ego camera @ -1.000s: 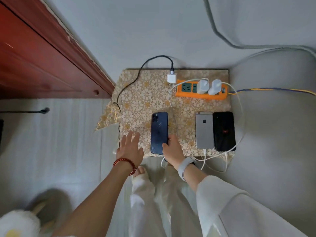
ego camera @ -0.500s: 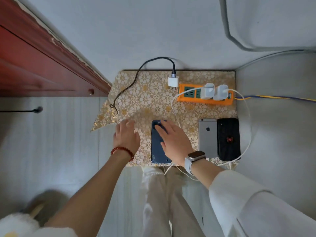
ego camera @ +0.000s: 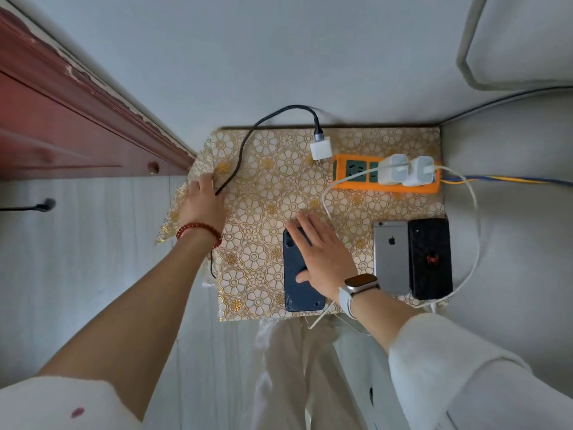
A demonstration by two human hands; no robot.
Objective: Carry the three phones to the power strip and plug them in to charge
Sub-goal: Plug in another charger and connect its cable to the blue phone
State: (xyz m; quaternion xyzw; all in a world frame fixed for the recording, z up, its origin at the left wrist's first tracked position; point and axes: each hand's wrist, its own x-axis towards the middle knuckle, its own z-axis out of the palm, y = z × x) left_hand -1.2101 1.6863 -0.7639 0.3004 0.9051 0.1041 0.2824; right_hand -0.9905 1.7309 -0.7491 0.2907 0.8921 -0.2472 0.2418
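Note:
Three phones lie face down on a small table covered with a gold floral cloth (ego camera: 266, 181). My right hand (ego camera: 322, 256) rests flat with spread fingers on the dark blue phone (ego camera: 299, 294) at the front. To its right, side by side, are a silver phone (ego camera: 391, 262) and a black phone (ego camera: 431, 259), and white cables (ego camera: 474, 237) run from their near ends. The orange power strip (ego camera: 384, 188) at the back holds two white chargers (ego camera: 404, 170). A third white charger (ego camera: 321, 150) lies just left of the strip. My left hand (ego camera: 203, 206) curls around its black cable (ego camera: 245, 141) at the table's left edge.
A red wooden door (ego camera: 62, 125) stands to the left, and a grey wall rises behind the table. The strip's blue and yellow cord (ego camera: 511, 180) leads off to the right. My legs in white trousers (ego camera: 294, 367) are against the table's front edge.
My left hand has moved from beside the blue phone back to the table's left edge and closed on the black cable. My right hand has shifted from the phone's bottom edge onto its back.

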